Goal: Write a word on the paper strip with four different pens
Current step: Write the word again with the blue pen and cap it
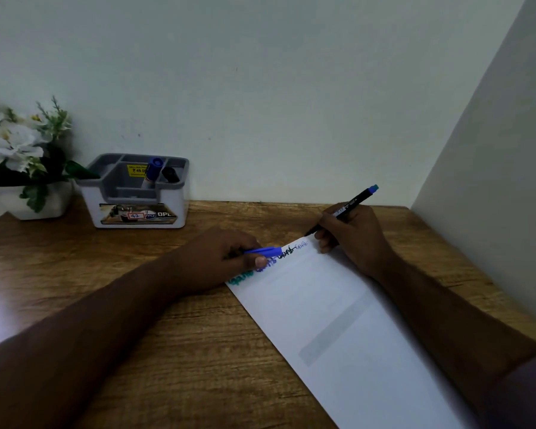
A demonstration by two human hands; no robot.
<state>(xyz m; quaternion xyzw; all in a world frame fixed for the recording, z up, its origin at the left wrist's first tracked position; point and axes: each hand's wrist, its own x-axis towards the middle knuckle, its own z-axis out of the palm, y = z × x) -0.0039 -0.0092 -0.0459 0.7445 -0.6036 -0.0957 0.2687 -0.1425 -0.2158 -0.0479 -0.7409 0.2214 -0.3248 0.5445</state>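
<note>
A long white paper strip (pixel 338 320) lies slanted on the wooden desk. Along its far edge stand written words in teal, blue, black and thin blue ink (pixel 276 258). My right hand (pixel 353 236) grips a black pen with a blue-teal end (pixel 353 202), its tip just past the paper's far right corner. My left hand (pixel 226 258) rests on the paper's far left corner and holds a blue pen cap (pixel 265 251) between its fingers.
A grey and white pen holder (pixel 136 193) stands at the back left with a blue marker (pixel 153 170) and a black one (pixel 170 174) inside. A white flower pot (pixel 37 199) sits left of it. Walls close off the back and right.
</note>
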